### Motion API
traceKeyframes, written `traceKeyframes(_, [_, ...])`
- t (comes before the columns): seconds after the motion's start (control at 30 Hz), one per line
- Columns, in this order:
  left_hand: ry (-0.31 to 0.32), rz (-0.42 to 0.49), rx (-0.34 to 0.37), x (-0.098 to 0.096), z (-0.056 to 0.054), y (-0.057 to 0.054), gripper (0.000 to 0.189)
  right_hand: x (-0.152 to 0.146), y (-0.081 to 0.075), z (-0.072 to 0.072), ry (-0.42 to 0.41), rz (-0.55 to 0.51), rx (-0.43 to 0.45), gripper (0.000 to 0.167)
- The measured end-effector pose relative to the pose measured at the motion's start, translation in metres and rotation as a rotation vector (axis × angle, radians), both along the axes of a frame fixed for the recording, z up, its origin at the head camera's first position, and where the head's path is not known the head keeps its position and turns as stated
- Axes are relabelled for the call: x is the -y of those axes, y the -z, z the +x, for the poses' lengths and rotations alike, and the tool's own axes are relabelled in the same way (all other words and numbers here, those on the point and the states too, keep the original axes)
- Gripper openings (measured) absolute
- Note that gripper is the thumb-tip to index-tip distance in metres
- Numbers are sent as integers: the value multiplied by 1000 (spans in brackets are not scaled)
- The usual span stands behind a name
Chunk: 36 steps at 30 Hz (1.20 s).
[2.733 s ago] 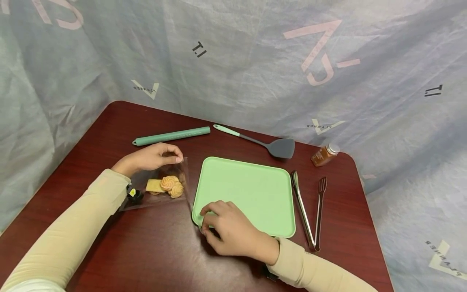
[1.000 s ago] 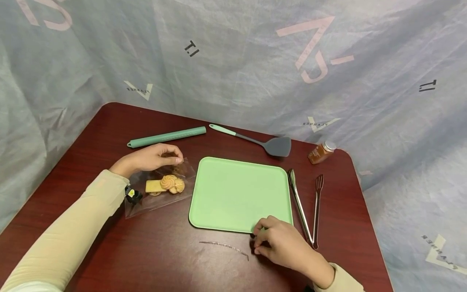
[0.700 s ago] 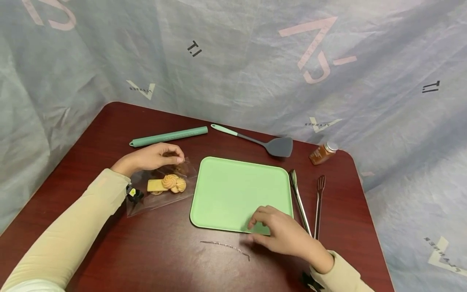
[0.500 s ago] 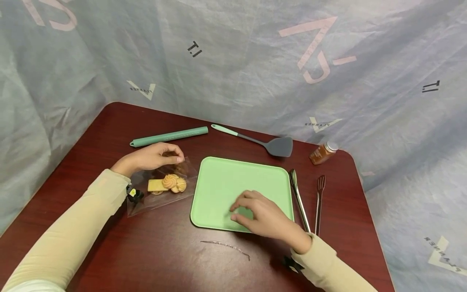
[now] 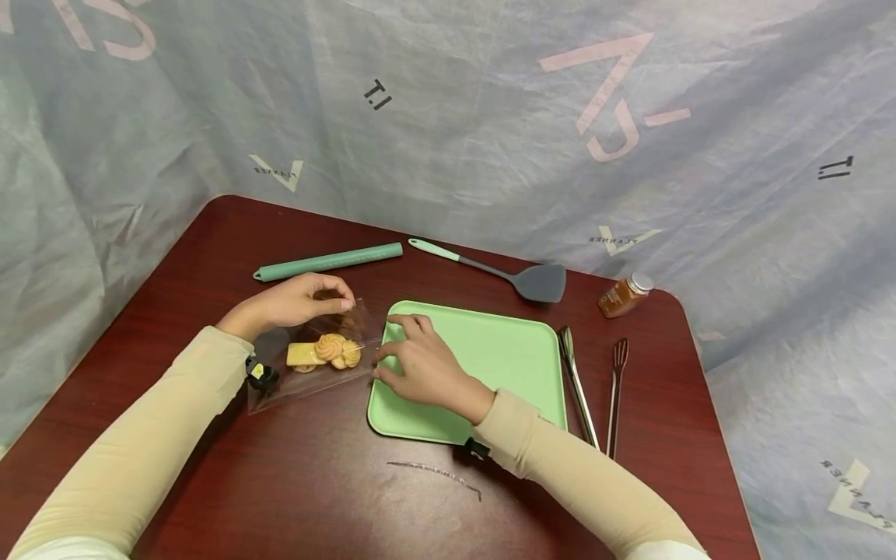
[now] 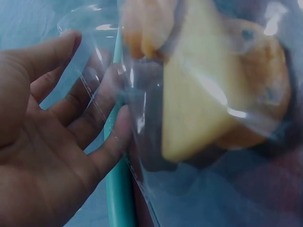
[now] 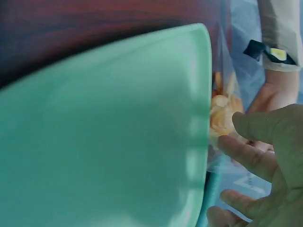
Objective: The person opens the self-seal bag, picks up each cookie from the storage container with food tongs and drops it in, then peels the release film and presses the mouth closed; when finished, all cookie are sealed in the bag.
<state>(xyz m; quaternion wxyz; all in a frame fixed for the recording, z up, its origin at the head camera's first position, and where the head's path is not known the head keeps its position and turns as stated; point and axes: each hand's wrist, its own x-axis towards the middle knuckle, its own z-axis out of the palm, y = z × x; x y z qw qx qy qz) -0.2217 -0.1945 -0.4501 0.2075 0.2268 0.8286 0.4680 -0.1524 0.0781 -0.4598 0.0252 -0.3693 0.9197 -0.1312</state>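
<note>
A clear plastic bag [image 5: 329,379] holds several cookies [image 5: 332,350], some swirled and one a flat yellow slab. My left hand [image 5: 297,302] holds the bag's upper edge between thumb and fingers; in the left wrist view its fingers [image 6: 78,101] show through the film. At the bag's right end is my right hand [image 5: 423,364], over the left side of a light green tray [image 5: 504,358]. Its thumb and fingers are spread apart, with the fingertips right by the bag's end. A thin crinkled strip [image 5: 437,471] lies on the table in front of the tray.
Behind the tray lie a green tube [image 5: 329,262] with a looped end and a grey spatula [image 5: 539,282]. Metal tongs [image 5: 614,400] lie open on the right. A jar [image 5: 623,295] with a silver lid stands at the back right. A printed cloth [image 5: 448,140] hangs behind the table.
My right hand sets the thin strip down in front of the tray, lets go, then moves left across the tray to the bag's end. My left hand stays at the bag's upper edge.
</note>
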Motion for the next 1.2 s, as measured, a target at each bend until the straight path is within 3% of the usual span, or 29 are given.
traceKeyframes(0.3, [-22,-18,-28,2,1,0,23,17,9,-4,2,-37,-23,11])
traceKeyframes(0.47, [-112,-14,-14,8,3,-1,30,16,3,-7,0,-92,-55,11])
traceKeyframes(0.63, [-269,167,-41,11,7,-5,33,6,-17,-21,-39,-120,-149,7])
traceKeyframes(0.83, [-426,409,-253,4,8,-20,25,-17,-50,-51,-159,-130,-339,5])
traceKeyframes(1.0, [-453,538,-410,-23,0,-35,17,-54,-81,-76,-245,-62,-510,11])
traceKeyframes(1.2, [-434,764,-444,-67,-7,-57,13,-90,-123,-89,-261,-13,-600,12])
